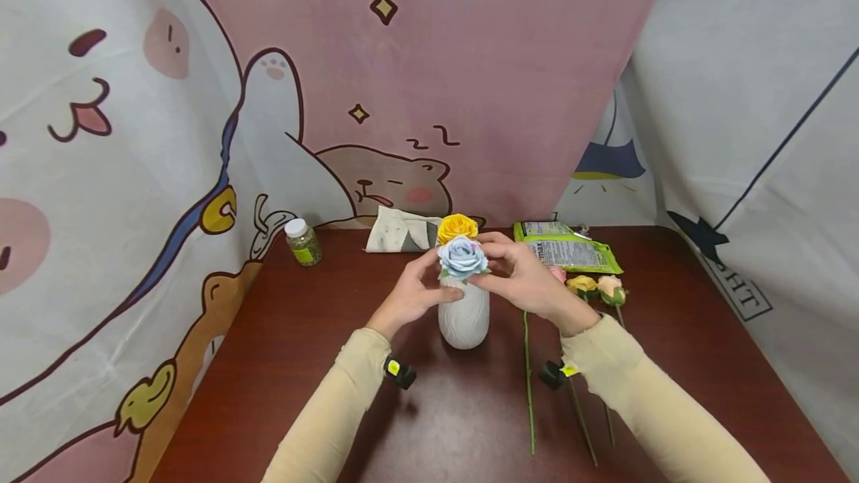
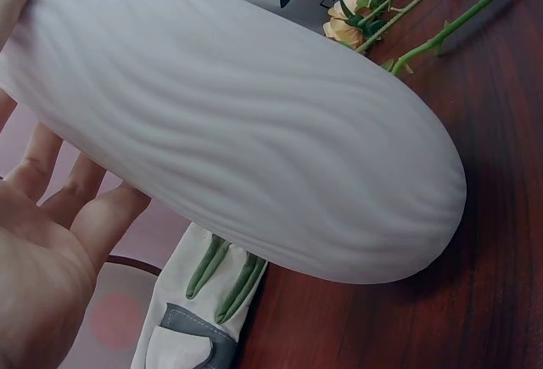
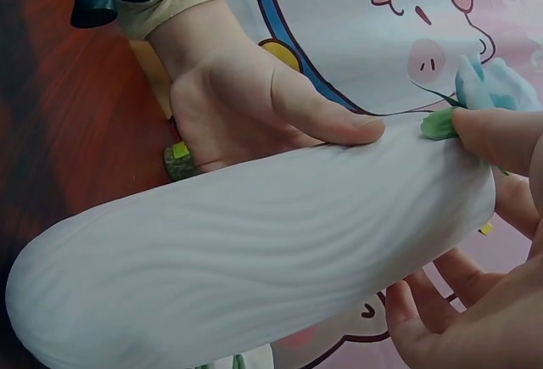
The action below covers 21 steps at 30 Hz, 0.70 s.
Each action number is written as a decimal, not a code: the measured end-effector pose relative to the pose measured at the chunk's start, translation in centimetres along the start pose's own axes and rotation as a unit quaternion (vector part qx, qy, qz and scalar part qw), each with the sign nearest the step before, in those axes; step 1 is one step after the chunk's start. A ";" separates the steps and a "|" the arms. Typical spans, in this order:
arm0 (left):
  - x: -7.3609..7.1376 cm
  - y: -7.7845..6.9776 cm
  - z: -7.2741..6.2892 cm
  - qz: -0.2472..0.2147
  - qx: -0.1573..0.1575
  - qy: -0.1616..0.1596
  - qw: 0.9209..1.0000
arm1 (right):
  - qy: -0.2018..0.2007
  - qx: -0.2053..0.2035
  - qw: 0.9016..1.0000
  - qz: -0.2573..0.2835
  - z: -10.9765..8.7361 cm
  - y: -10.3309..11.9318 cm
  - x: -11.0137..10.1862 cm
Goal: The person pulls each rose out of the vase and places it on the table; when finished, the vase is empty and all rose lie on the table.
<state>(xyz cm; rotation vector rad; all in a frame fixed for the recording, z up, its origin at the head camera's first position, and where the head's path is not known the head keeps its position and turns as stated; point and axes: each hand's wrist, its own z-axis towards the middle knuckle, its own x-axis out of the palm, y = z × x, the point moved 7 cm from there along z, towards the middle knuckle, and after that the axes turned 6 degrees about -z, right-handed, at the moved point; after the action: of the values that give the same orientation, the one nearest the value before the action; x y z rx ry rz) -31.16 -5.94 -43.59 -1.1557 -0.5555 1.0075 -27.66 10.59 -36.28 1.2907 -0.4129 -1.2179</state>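
Note:
A white vase [image 1: 464, 323] with wavy ridges stands upright on the table, holding a yellow rose [image 1: 458, 227] and, in front of it, a light blue rose [image 1: 463, 256]. My left hand [image 1: 407, 295] grips the vase's upper left side, thumb across the front and fingers reaching behind. On the other side, my right hand [image 1: 526, 278] holds the blue rose at the vase's mouth. Its thumb presses a green leaf [image 3: 438, 125] under the bloom in the right wrist view, while the other fingers lie behind the vase, partly hidden. The stems inside the vase are hidden.
Right of the vase lie loose roses with long green stems: pink [image 1: 557, 273], yellow [image 1: 582, 285] and peach [image 1: 611, 289]. Green packets [image 1: 577, 256] lie behind them. A white-lidded jar [image 1: 304, 244] stands at the back left, and a white cloth item [image 1: 396, 231] lies near the back edge.

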 end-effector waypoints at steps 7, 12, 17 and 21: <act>-0.1 0.0 -0.1 0.040 -0.013 -0.010 0.999 | -0.003 -0.008 1.000 0.000 0.1 0.3 -0.1; -0.2 0.1 -0.1 0.047 -0.016 -0.011 0.999 | -0.011 -0.002 1.000 -0.002 0.1 0.7 -0.5; -0.2 0.3 -0.1 0.042 -0.013 -0.011 0.999 | -0.017 0.014 1.000 0.008 0.0 0.7 -0.7; -0.1 0.3 0.0 0.031 -0.014 -0.012 0.999 | -0.033 0.022 0.999 0.010 0.0 0.9 -1.0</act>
<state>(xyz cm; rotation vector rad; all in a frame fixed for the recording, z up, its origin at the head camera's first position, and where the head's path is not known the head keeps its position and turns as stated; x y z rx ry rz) -31.30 -6.04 -43.83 -1.1930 -0.5555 1.0710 -27.66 11.29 -35.12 1.2848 -0.5013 -1.2434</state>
